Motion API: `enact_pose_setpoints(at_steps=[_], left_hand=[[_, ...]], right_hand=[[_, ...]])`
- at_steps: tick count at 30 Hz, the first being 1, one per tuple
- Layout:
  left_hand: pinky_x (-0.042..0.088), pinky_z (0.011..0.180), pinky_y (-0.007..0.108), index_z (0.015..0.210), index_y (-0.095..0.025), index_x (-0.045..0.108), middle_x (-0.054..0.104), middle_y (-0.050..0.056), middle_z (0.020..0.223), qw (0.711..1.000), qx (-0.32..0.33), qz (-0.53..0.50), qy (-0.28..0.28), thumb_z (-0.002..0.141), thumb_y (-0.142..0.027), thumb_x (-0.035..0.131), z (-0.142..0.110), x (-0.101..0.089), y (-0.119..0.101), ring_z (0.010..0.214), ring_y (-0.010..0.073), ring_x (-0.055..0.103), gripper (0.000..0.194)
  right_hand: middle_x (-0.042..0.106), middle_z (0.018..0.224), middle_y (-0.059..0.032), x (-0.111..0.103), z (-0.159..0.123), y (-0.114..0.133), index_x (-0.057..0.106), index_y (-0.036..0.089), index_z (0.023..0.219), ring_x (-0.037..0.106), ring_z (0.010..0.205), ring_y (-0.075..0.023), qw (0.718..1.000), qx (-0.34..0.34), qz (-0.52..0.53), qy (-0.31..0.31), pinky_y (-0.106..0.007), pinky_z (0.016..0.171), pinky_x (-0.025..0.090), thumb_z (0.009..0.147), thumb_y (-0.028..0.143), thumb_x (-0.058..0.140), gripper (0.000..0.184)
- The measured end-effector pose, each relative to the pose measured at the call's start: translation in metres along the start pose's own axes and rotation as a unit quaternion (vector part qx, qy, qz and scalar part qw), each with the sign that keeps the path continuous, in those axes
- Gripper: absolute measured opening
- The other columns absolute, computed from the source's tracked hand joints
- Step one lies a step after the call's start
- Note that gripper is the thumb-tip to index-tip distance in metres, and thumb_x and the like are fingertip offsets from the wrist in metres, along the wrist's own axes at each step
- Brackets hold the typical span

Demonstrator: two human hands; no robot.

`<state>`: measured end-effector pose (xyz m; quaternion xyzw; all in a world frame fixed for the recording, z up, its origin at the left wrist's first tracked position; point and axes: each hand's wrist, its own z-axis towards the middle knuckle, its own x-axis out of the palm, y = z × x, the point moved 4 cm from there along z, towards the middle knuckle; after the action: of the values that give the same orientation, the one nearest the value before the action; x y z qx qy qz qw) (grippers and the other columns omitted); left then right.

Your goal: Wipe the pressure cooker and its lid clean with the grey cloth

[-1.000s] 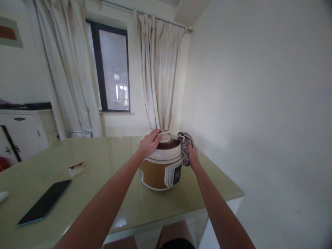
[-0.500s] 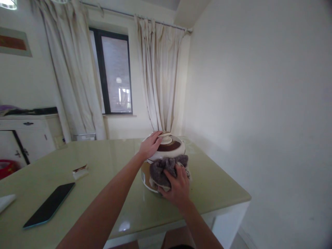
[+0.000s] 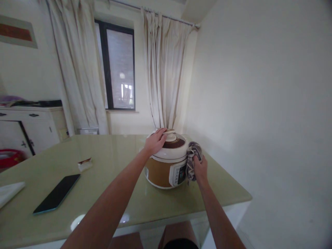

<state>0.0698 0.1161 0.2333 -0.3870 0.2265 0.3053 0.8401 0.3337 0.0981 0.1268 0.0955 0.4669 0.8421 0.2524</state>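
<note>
A rice cooker (image 3: 160, 172) with a white lid and a gold-brown body stands on the table, its button panel facing front right. My left hand (image 3: 156, 141) lies on the left of the lid, fingers stretched out over the top beside the lid handle. Bunched in my right hand (image 3: 201, 169) is a grey patterned cloth (image 3: 192, 155). This hand is closed round the cloth, which presses against the cooker's right side next to the panel. Some of the right fingers are hidden behind the cloth.
On the left of the pale green table (image 3: 116, 162) lie a dark phone-like slab (image 3: 57, 194), a small packet (image 3: 85, 164) and a white flat object (image 3: 10, 192). A wall (image 3: 259, 103) rises at the right. Curtains (image 3: 166, 69) hang behind the table.
My right hand has moved the cloth from the cooker's front round to its right side, uncovering the front and the panel. My left hand stays on the lid. The view has shifted slightly.
</note>
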Motion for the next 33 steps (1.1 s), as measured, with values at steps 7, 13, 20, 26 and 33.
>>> enact_pose_setpoints(at_steps=[7,13,20,26,33], left_hand=[[0.037,0.125,0.042,0.149,-0.029,0.056,0.056,0.003,0.158,1.000,0.005,0.004,-0.001,0.107,-0.046,0.035,0.000,0.000,0.001,0.142,0.0252,0.055,0.050],[0.036,0.126,0.042,0.149,-0.027,0.056,0.056,0.004,0.158,1.000,0.007,0.009,0.002,0.106,-0.044,0.036,0.000,0.000,-0.001,0.144,0.0243,0.054,0.050],[0.036,0.126,0.042,0.150,-0.024,0.055,0.055,0.005,0.160,1.000,0.004,0.017,0.003,0.106,-0.044,0.036,0.000,0.001,0.002,0.145,0.0247,0.053,0.052],[0.038,0.125,0.042,0.148,-0.025,0.057,0.057,0.005,0.158,1.000,0.006,0.026,-0.007,0.106,-0.043,0.036,0.000,0.003,0.003,0.143,0.0240,0.054,0.050],[0.038,0.125,0.043,0.148,-0.025,0.057,0.057,0.005,0.157,1.000,0.002,0.013,-0.004,0.106,-0.044,0.034,-0.001,0.000,0.000,0.143,0.0246,0.055,0.051]], right_hand=[[0.051,0.138,-0.0192,0.024,-0.092,0.039,0.077,0.020,0.112,0.054,0.124,-0.0388,0.941,-0.287,-0.176,-0.020,-0.057,0.101,0.052,0.082,0.041,0.074,0.037],[0.047,0.143,-0.0127,0.036,-0.114,0.042,0.078,0.032,0.114,0.048,0.128,-0.0417,0.881,-0.405,-0.244,0.025,-0.060,0.103,0.050,0.071,0.048,0.083,0.046],[0.054,0.135,-0.0175,0.021,-0.076,0.039,0.079,0.022,0.112,0.058,0.119,-0.0359,0.937,-0.311,-0.161,-0.011,-0.054,0.099,0.054,0.081,0.043,0.073,0.037],[0.063,0.102,-0.0121,-0.004,-0.036,0.009,0.081,0.018,0.097,0.064,0.098,-0.0292,0.988,-0.127,-0.065,-0.050,-0.048,0.094,0.055,0.090,0.045,0.062,0.034],[0.053,0.135,-0.0187,0.022,-0.094,0.029,0.078,0.020,0.111,0.055,0.120,-0.0367,0.947,-0.275,-0.165,-0.034,-0.054,0.099,0.053,0.085,0.043,0.070,0.035]])
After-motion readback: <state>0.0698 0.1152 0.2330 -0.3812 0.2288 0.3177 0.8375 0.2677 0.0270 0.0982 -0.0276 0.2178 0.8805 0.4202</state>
